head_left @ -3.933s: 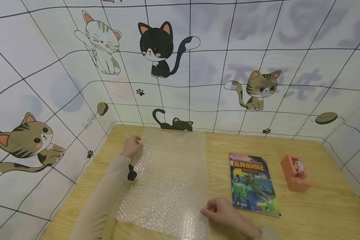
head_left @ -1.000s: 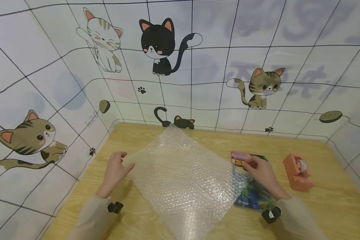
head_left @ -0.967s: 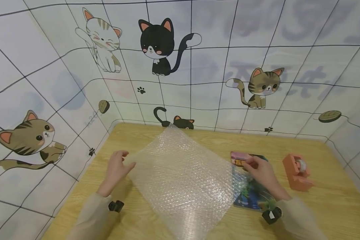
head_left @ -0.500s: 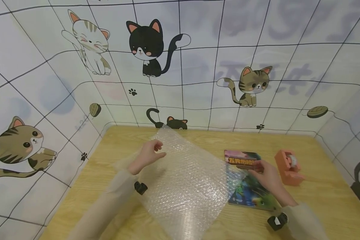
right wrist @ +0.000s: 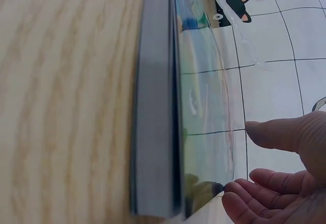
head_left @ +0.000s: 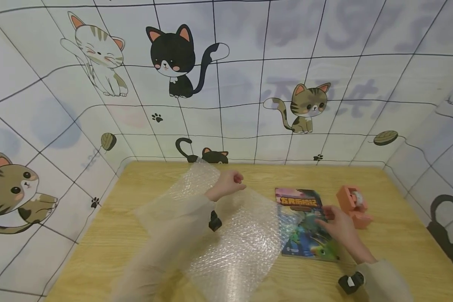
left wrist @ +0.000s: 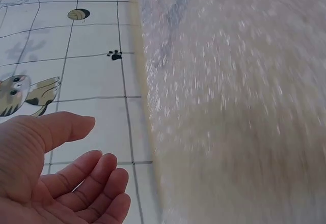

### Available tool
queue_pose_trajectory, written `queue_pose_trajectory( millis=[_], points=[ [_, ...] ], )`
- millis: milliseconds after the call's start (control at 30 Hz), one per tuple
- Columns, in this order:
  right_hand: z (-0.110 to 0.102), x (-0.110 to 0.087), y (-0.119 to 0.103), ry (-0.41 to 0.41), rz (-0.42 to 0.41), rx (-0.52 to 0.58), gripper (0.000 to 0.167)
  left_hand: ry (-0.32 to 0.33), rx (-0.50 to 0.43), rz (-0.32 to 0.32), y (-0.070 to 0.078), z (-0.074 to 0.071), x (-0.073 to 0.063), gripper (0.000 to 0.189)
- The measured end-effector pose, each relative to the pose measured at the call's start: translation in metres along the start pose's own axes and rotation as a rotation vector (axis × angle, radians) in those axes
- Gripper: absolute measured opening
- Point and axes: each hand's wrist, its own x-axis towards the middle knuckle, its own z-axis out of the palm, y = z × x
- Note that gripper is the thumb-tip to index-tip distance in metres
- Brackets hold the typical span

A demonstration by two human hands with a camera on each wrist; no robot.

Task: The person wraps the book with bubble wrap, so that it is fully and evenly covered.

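Observation:
A sheet of clear bubble wrap [head_left: 245,239] lies diagonally on the wooden table, its right corner over the left part of a colourful book [head_left: 307,233]. My left hand [head_left: 228,184] hovers above the wrap's far half, fingers loosely bent; the left wrist view shows this hand [left wrist: 76,178] holding nothing. At the book's right edge is my right hand [head_left: 339,228], thumb and fingers apart. In the right wrist view the book's page edge [right wrist: 153,107] stands near that hand [right wrist: 285,173], whose grasp is empty; whether it touches the cover is unclear.
An orange tape dispenser [head_left: 352,205] with a roll of tape stands just beyond the right hand. A cloth wall printed with cats [head_left: 241,84] rises behind and beside the wooden table [head_left: 113,251].
Since the oldest frame, the bubble wrap has turned from straight to diagonal. Lately my left hand swept right across it, while my right hand left the wrap's corner for the book's right edge.

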Motion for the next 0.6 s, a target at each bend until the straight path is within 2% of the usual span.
queue_pose_trajectory(
  millis=[267,400,433,600],
  points=[
    [0.001,-0.005,0.001,-0.015,0.053,0.016,0.052,0.002,-0.05,-0.008,0.01,0.045,0.035,0.019],
    [0.003,-0.003,0.004,-0.024,0.1,0.018,0.052,-0.014,0.021,0.003,0.017,0.062,0.047,0.012],
    [0.004,-0.002,0.005,-0.026,0.111,0.019,0.052,-0.026,0.045,0.002,0.019,0.065,0.048,0.014],
    [0.004,-0.001,0.007,-0.031,0.146,0.018,0.049,-0.093,0.11,-0.035,0.027,0.083,0.055,0.056]
  ],
)
